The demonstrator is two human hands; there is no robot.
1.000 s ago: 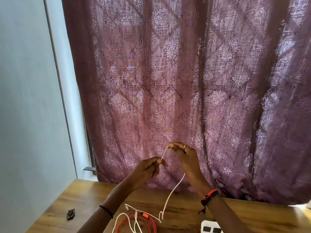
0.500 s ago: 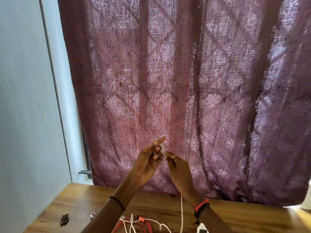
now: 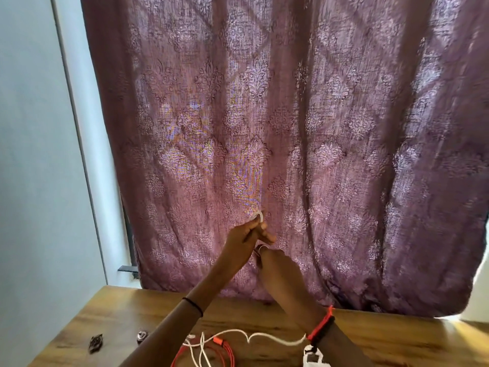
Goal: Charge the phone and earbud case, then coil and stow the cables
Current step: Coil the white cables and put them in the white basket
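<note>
Coiling looks underway: the left hand [image 3: 244, 234] pinches a small loop of white cable [image 3: 261, 216] at centre. The right hand [image 3: 277, 268], at its 5 o'clock, is curled; whether on the cable I cannot tell. Slack lies on the table [image 3: 119, 313] at 6 o'clock; next, draw it up for another turn.

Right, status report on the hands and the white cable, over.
Left hand pinches white cable loop, up by the curtain. Right hand just below, grip hidden. Slack trails on table beside red cable.
</note>
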